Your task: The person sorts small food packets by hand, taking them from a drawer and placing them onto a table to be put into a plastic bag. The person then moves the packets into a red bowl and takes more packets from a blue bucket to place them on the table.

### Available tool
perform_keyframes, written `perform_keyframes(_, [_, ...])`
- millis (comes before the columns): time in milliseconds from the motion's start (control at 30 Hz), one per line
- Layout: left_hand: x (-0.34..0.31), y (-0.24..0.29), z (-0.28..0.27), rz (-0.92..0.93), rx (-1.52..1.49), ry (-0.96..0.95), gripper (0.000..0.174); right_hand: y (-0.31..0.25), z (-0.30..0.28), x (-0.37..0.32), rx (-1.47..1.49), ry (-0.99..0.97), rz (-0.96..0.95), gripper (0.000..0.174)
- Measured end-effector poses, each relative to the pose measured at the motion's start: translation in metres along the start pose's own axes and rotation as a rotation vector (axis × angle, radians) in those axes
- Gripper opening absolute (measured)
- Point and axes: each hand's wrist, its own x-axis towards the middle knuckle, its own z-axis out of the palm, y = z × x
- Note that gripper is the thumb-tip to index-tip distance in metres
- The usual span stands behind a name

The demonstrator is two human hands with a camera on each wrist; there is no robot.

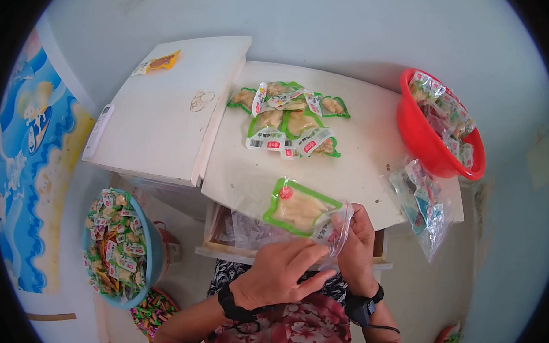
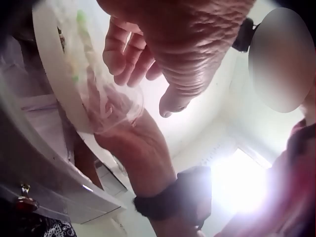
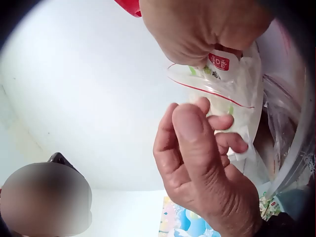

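My right hand grips the mouth end of a clear zip bag with a red line along its edge. Inside the bag lies a green-edged snack packet with pale food showing through its front. My left hand is just beside the bag's mouth, its fingers loosely bent and holding nothing. In the right wrist view the left thumb points up close to the red-lined edge. More green-and-white snack packets lie in a heap on the white table beyond the bag.
A red basin of packets stands at the right, beside a clear bag with printed packets. An open drawer with plastic bags is below the table edge. At left are a blue basin and a raised white top with a yellow packet.
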Motion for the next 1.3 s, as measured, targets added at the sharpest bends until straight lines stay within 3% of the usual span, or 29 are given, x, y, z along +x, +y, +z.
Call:
perform_keyframes(67, [0.006, 0.001, 0.004, 0.094, 0.135, 0.068, 0.056, 0.003, 0.002, 0.003, 0.002, 0.010, -0.013, 0.014])
perform_keyframes(167, [0.021, 0.006, 0.011, -0.021, 0.196, 0.157, 0.068, -0.003, 0.006, 0.009, -0.073, -0.028, -0.050, 0.015])
perform_keyframes(267, [0.043, 0.006, 0.017, -0.136, 0.312, 0.180, 0.064, -0.005, 0.001, 0.010, -0.192, -0.030, -0.095, 0.014])
perform_keyframes(367, [0.060, 0.001, 0.021, -0.241, 0.328, 0.110, 0.048, -0.001, -0.008, 0.012, -0.221, -0.067, -0.132, 0.014])
perform_keyframes(467, [0.063, -0.019, 0.031, -0.208, 0.392, 0.059, 0.030, -0.003, -0.015, 0.011, -0.198, -0.123, -0.072, 0.016])
perform_keyframes(633, [0.069, -0.018, 0.039, -0.033, 0.138, 0.081, 0.019, 0.002, -0.016, 0.011, -0.255, -0.113, -0.086, 0.019])
perform_keyframes(700, [0.072, -0.010, 0.045, 0.025, 0.024, 0.062, 0.017, 0.012, -0.022, 0.009, -0.553, -0.129, -0.356, 0.020])
perform_keyframes(767, [0.073, -0.001, 0.053, 0.069, -0.043, 0.025, 0.014, 0.025, -0.045, 0.009, -0.732, -0.181, -0.407, 0.032])
perform_keyframes(800, [0.075, -0.002, 0.053, 0.065, -0.090, 0.053, 0.011, 0.030, -0.064, 0.010, -0.758, -0.228, -0.318, 0.043])
perform_keyframes(833, [0.076, -0.005, 0.052, 0.066, -0.115, 0.050, 0.012, 0.036, -0.079, 0.009, -0.784, -0.275, -0.225, 0.055])
perform_keyframes(900, [0.078, -0.012, 0.050, 0.074, -0.163, 0.045, 0.013, 0.018, -0.059, 0.012, -0.825, -0.310, -0.307, 0.043])
perform_keyframes(1000, [0.080, -0.010, 0.037, 0.049, -0.138, 0.101, 0.019, -0.001, -0.028, 0.015, -0.576, -0.231, -0.271, 0.027])
perform_keyframes(1100, [0.072, -0.012, 0.019, 0.133, 0.043, 0.210, 0.031, -0.004, -0.026, 0.019, -0.368, -0.137, -0.127, 0.029])
perform_keyframes(1133, [0.060, -0.017, 0.014, 0.092, 0.102, 0.165, 0.046, -0.009, -0.026, 0.020, -0.360, -0.138, -0.077, 0.029])
perform_keyframes(1267, [0.025, -0.031, -0.013, 0.079, 0.319, -0.018, 0.061, -0.020, -0.015, 0.020, -0.207, -0.153, 0.021, 0.034])
perform_keyframes(1300, [0.020, -0.031, -0.019, 0.096, 0.322, -0.058, 0.058, -0.019, -0.015, 0.025, -0.233, -0.181, 0.022, 0.035])
